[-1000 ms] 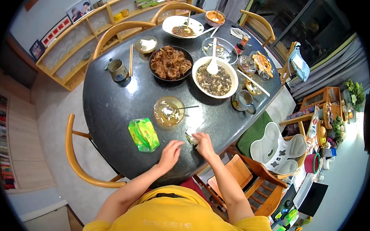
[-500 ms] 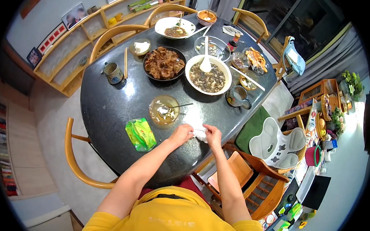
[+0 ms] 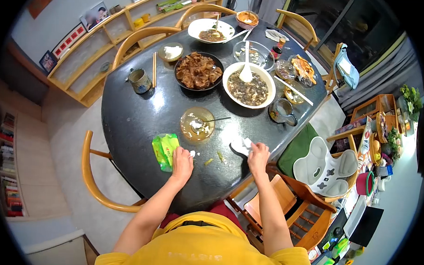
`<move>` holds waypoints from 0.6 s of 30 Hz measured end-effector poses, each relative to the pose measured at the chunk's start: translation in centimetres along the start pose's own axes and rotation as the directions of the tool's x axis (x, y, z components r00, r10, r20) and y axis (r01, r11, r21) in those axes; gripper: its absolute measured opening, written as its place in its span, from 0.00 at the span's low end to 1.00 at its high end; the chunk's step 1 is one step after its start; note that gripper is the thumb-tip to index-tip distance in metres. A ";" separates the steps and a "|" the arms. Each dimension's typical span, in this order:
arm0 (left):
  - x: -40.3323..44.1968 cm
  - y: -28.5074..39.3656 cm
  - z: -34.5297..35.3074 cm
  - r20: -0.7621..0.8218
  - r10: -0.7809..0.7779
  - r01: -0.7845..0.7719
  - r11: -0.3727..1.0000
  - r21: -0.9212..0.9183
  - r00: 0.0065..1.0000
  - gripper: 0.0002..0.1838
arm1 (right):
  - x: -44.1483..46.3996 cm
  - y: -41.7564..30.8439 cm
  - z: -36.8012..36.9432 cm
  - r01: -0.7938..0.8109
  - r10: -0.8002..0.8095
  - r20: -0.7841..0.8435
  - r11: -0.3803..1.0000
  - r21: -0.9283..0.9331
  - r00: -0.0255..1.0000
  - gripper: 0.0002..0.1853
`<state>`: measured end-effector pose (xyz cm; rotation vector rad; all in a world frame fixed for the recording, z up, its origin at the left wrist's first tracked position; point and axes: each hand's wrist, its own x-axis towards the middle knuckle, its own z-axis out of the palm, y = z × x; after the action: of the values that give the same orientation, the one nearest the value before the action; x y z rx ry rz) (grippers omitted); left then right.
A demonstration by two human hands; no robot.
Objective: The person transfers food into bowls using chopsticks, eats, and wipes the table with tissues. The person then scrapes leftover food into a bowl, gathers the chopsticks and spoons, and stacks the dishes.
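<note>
Table: we face a glossy black stone-like table (image 3: 128, 115).
Packet: green-and-yellow plastic packet (image 3: 164, 147), nearer the table's left edge; our left hand (image 3: 183, 165) touches it, grip indeterminable.
Tissue: crumpled white tissue (image 3: 240, 145), near the right edge, pinched by our right hand (image 3: 258, 157).
Scraps: small greenish scraps (image 3: 221, 157) between our hands.

Beyond the hands (image 3: 182, 165), a white bowl (image 3: 234, 102) of soup with a white spoon (image 3: 245, 75) stands beside a black dish (image 3: 197, 89); farther right hangs a blue bag (image 3: 350, 76).
</note>
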<state>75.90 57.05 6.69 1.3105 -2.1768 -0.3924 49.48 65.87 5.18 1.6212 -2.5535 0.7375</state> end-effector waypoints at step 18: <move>-0.5 1.7 5.0 0.293 -0.172 0.201 0.977 -0.071 0.940 0.08 | -3.7 -11.3 4.9 -0.265 0.210 0.277 0.947 0.183 0.938 0.10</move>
<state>71.88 58.10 3.37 1.4856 -2.2339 -0.8006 61.98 63.09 4.05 1.5692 -2.9893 0.9108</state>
